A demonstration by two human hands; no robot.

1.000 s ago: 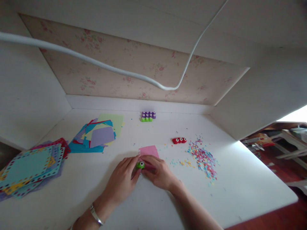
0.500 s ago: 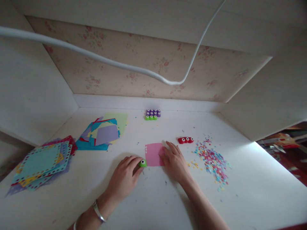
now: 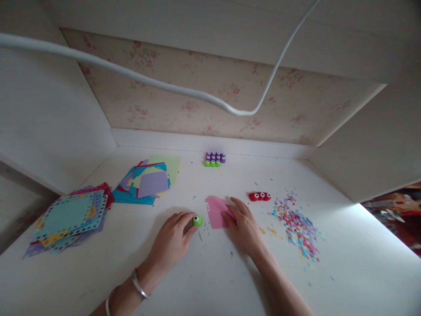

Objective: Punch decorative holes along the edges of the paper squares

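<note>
In the head view my left hand (image 3: 173, 239) grips a small green punch (image 3: 197, 220) between thumb and fingers. The punch sits just left of a pink paper square (image 3: 217, 213), with a narrow gap between them. Small punched holes show along the upper left edge of that square. My right hand (image 3: 243, 226) holds its right side, thumb and fingers on the paper, partly covering it. Three red punches (image 3: 259, 196) stand in a row beyond my right hand.
Purple and green punches (image 3: 215, 158) stand near the back wall. Plain coloured sheets (image 3: 153, 184) and a stack of hole-edged sheets (image 3: 66, 215) lie at the left. Confetti (image 3: 299, 228) is scattered at the right. A white cable (image 3: 197, 93) hangs across the upper view.
The pink paper and the green punch have come apart; the paper is now tilted, its left edge free of the punch. The whole view has shifted slightly.
</note>
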